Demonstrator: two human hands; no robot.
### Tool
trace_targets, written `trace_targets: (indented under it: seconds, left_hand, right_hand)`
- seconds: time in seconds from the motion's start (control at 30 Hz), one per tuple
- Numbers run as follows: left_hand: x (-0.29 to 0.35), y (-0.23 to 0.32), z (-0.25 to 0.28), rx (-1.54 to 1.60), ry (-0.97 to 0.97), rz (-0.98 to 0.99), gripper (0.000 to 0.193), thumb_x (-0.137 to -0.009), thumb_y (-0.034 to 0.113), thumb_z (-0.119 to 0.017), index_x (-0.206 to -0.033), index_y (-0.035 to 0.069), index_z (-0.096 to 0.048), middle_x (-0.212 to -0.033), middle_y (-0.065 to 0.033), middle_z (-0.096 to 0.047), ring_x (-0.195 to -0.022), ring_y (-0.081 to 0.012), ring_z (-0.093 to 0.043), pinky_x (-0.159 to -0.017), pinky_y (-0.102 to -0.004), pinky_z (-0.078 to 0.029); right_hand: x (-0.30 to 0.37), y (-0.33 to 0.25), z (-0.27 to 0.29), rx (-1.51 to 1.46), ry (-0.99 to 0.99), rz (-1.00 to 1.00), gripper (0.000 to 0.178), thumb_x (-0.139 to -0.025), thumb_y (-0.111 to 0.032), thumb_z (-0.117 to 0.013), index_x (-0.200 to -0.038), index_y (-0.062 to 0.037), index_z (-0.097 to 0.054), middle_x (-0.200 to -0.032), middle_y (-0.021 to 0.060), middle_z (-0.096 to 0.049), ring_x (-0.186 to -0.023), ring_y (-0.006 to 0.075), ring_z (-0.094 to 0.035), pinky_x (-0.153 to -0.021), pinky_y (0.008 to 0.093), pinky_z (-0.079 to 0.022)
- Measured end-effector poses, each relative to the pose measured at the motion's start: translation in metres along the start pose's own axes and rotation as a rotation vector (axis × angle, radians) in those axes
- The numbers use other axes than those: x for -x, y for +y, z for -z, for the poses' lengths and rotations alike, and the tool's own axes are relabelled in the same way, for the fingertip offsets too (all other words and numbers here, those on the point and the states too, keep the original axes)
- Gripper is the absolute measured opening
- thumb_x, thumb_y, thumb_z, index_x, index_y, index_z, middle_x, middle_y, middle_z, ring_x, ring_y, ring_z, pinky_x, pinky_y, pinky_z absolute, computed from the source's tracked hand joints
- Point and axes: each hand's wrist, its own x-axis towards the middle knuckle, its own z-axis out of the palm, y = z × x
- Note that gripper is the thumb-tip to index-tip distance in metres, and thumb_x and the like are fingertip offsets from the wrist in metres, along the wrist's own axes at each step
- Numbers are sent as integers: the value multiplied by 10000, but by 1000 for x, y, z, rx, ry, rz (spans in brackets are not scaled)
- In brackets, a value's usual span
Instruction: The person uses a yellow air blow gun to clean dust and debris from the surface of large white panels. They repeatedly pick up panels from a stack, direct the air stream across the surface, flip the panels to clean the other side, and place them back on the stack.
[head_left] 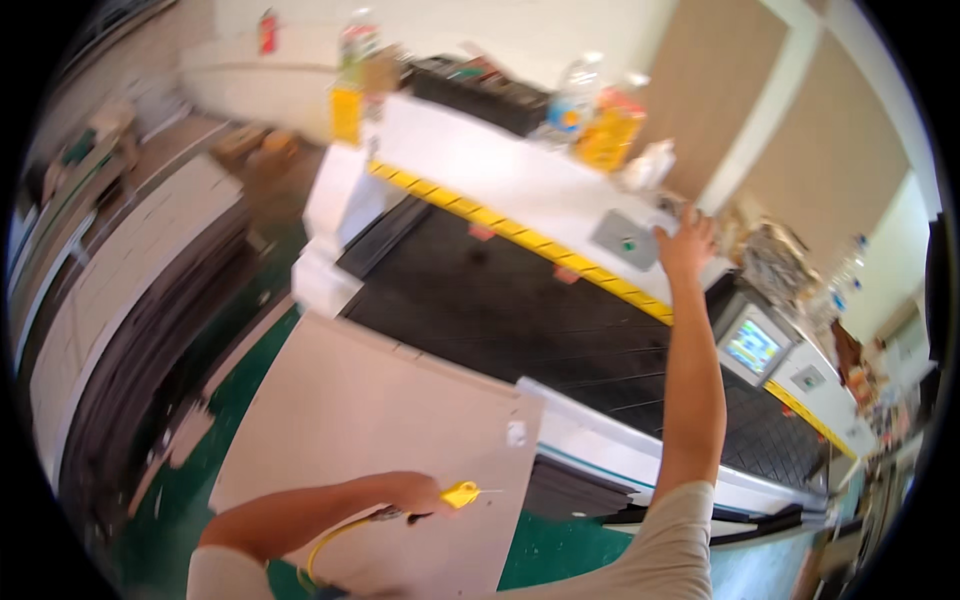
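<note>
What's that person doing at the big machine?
The person's right hand reaches up to the grey control panel on the machine's white beam. The left hand holds a yellow air nozzle on a coiled hose over a pale board leaning beside the black machine bed.

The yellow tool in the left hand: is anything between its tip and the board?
Nothing visible. The left hand holds the yellow tool right over the pale board, and its thin tip points across bare board.
</note>
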Motion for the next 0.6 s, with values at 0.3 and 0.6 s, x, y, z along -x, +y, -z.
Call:
trace_targets:
  seconds: [0.3, 0.6]
  left_hand:
    - [52, -116, -39, 787, 863, 391, 736, -894, 727, -564, -1015, 13, -691, -841, -153, -723, -670, -269, -717, -650, -364, -581]
    - [170, -176, -105, 873, 864, 187, 604, -1018, 540, -520, -1114, -33, -687, -940, -138, -732, -687, -247, -740, -658, -335, -602]
  right_hand:
    - [518, -182, 150, -1872, -1483, -338, 660, -1071, -311, -540, -1599, -20, -271, -1537, 119, -460, -1389, 223, -457, -1149, 391, -367]
    - [612, -313, 277, -2015, -1600, -784, 544, -1104, -389, -423, -1561, -96, -386, -1146, 39, -634, -942, 112, -592, -805, 296, -528]
